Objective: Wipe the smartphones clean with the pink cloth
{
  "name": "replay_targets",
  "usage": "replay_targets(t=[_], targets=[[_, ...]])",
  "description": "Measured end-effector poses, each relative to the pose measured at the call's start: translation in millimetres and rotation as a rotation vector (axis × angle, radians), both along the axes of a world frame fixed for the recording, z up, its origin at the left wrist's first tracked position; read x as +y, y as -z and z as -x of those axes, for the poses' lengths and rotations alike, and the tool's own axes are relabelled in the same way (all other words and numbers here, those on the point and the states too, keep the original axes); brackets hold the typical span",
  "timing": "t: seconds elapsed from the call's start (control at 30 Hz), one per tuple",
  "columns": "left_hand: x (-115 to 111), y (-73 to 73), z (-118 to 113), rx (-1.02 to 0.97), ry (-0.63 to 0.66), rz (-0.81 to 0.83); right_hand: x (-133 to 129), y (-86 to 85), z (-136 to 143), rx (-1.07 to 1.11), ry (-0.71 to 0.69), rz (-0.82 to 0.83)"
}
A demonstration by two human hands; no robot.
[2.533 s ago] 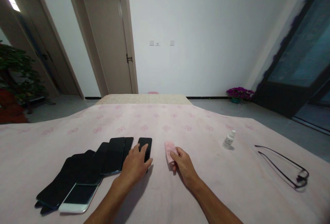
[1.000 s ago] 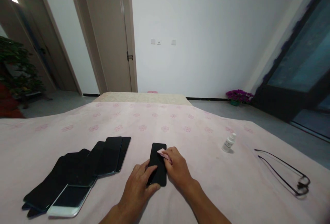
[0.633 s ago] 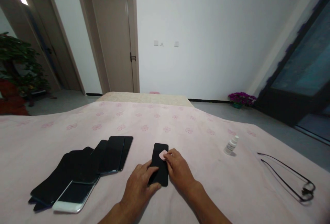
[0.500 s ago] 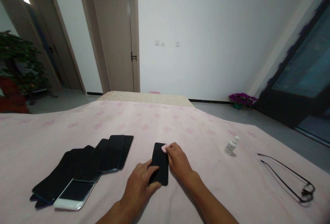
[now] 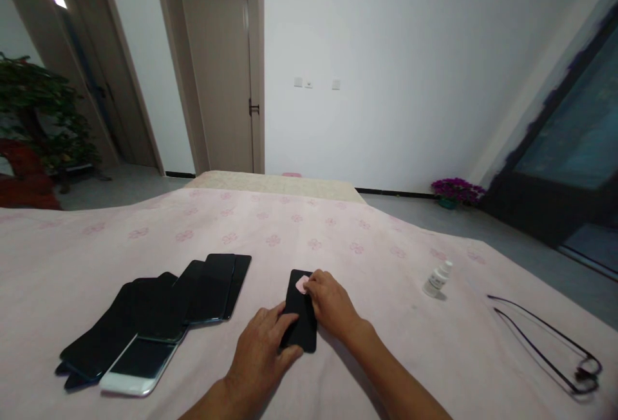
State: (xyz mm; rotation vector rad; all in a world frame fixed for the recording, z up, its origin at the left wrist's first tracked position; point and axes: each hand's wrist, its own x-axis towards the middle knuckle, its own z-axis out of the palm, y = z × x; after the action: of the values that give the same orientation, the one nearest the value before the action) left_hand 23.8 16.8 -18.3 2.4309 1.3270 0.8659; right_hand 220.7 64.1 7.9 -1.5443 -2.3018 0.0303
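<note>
A black phone [image 5: 304,324] lies flat on the pink flowered cloth, its long side pointing away from me. My left hand [image 5: 264,346] grips its left edge and lower part, thumb and fingers resting on the phone. Between the fingertips of my right hand [image 5: 332,302] is a small pink pad [image 5: 302,284], pressed on the phone's upper part. Left of my hands, several dark phones [image 5: 159,304] overlap in a spread pile, with a white-edged phone [image 5: 140,365] at its near side.
A small white bottle [image 5: 438,279] stands upright to the right of my hands. Farther right, black-framed glasses [image 5: 545,343] lie on the cloth [image 5: 386,355]. Purple flowers [image 5: 456,190] stand on the floor beyond the table.
My right hand has moved slightly left with the pink pad, from the phone's top right edge to nearer its middle. My left hand has kept its hold.
</note>
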Motion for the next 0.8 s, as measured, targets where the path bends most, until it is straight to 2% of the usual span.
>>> replay_targets(t=[0.13, 0.23, 0.37, 0.47, 0.53, 0.7, 0.8], targets=[[0.8, 2.7, 1.3, -0.006, 0.007, -0.031, 15.8, -0.6, 1.9, -0.028, 0.154, -0.021], [1.6, 3.8, 2.0, 0.004, 0.012, -0.026, 24.2, -3.2, 12.5, -0.097, 0.17, -0.017], [1.2, 2.6, 2.2, 0.013, 0.014, -0.01, 14.7, -7.8, 22.7, -0.109, 0.023, -0.019], [0.2, 0.2, 2.0, 0.012, 0.013, 0.008, 0.5, -9.5, 19.4, -0.062, -0.12, -0.013], [-0.2, -1.3, 1.6, 0.008, 0.002, 0.017, -5.4, -9.1, 13.4, -0.038, -0.152, -0.006], [0.2, -2.4, 1.0, 0.007, -0.013, 0.036, -4.3, -2.2, 3.6, 0.005, 0.033, -0.033], [0.0, -3.3, 1.1, 0.018, -0.007, 0.054, -6.9, 2.5, 6.5, 0.053, 0.039, -0.058]])
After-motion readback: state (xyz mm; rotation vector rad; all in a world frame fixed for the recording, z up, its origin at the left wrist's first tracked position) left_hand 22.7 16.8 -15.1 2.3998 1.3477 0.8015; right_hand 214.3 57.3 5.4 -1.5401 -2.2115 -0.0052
